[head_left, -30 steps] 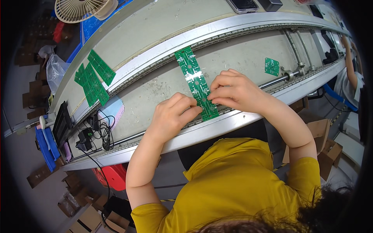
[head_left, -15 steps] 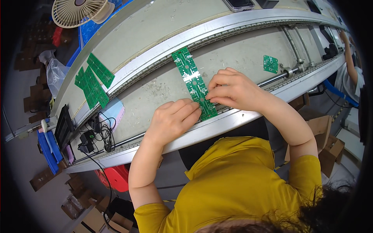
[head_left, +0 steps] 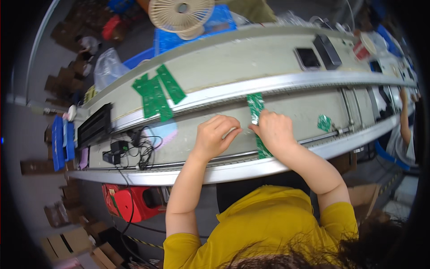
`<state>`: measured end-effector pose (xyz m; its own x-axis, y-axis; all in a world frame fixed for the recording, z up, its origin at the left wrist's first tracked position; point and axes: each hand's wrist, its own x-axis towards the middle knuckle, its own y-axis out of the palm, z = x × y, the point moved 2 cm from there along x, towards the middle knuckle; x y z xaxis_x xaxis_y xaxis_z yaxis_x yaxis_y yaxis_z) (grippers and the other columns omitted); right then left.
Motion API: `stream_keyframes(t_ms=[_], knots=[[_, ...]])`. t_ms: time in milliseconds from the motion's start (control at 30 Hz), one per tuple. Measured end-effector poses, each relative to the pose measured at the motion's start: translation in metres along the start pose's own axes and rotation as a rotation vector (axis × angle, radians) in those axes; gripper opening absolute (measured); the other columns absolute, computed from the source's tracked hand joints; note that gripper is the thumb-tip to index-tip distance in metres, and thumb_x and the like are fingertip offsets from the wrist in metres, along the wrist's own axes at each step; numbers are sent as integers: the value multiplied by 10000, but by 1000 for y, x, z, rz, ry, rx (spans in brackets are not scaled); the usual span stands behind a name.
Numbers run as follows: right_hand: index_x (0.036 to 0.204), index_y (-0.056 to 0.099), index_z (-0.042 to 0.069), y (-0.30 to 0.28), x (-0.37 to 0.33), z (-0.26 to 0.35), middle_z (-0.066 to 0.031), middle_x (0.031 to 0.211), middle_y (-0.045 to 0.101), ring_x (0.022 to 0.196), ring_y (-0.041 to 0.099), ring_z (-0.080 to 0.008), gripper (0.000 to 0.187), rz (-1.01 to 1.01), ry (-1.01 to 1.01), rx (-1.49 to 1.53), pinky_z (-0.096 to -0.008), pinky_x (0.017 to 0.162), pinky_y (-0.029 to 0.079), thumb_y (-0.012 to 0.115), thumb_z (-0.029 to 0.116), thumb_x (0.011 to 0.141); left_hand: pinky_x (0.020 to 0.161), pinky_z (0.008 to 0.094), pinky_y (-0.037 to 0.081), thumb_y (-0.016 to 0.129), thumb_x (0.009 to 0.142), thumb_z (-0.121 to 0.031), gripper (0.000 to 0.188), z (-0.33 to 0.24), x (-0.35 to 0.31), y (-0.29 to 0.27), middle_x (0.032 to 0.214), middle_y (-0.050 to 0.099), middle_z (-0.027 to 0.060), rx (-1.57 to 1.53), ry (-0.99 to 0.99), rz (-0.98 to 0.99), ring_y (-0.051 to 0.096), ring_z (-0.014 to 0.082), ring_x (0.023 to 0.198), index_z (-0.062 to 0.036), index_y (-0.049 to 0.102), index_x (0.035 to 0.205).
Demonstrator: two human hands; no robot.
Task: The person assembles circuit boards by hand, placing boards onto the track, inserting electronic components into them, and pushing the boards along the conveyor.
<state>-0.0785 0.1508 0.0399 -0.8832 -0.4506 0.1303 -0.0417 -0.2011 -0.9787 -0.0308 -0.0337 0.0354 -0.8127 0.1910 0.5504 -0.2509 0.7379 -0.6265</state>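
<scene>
A long green circuit board (head_left: 255, 105) lies across the conveyor's two rails, its near end (head_left: 263, 153) showing below my right hand. My right hand (head_left: 276, 131) is over the middle of the board with its fingers curled and its thumb toward the left; whatever its fingertips pinch is hidden. Left of the board and apart from it, my left hand (head_left: 216, 136) is raised with thumb and fingertips brought together. Anything between those tips is too small to make out. The picture is slightly blurred.
Several long green boards (head_left: 155, 97) lie overlapping at the far left rail. A small square board (head_left: 324, 122) lies to the right. Black cables and an adapter (head_left: 119, 147) sit at the left. Beyond are a phone (head_left: 307, 58), a black box (head_left: 327, 51) and a fan (head_left: 181, 13).
The view has turned, shifting the scene. My left hand has come off the board's near end and moved left of it. My right hand has turned and now covers the board's middle.
</scene>
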Motion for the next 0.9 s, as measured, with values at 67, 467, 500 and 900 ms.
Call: stream_keyframes(t_ms=[67, 467, 500, 900], knots=[[789, 652, 30, 7, 2, 5, -142, 673, 677, 510, 640, -310, 348, 68, 34, -49, -387, 523, 526, 802, 344, 805, 667, 273, 522, 790, 792, -17, 158, 15, -1, -17, 961, 729, 20, 46, -145, -152, 646, 178, 793, -79, 725, 922], [835, 694, -4, -7, 1, -71, -167, 749, 699, 652, 676, -361, 332, 144, 174, -177, -430, 640, 551, 803, 305, 785, 766, 394, 545, 801, 861, -315, 366, 195, -29, -173, 947, 697, 137, 711, -929, -419, 684, 272, 837, 5, 704, 1009], [838, 694, -6, -12, 0, -82, -171, 753, 699, 663, 678, -364, 334, 150, 216, -190, -433, 645, 552, 810, 300, 774, 781, 399, 547, 821, 844, -352, 420, 205, -26, -179, 949, 697, 143, 705, -1020, -375, 688, 280, 845, 12, 698, 1011], [843, 744, -24, -37, -29, -237, -196, 806, 715, 730, 698, -387, 479, 239, 564, -211, -442, 689, 569, 851, 425, 714, 579, 376, 525, 955, 677, -353, 421, 255, -21, -186, 627, 659, 84, 401, -1224, -136, 593, 222, 517, -8, 718, 731]])
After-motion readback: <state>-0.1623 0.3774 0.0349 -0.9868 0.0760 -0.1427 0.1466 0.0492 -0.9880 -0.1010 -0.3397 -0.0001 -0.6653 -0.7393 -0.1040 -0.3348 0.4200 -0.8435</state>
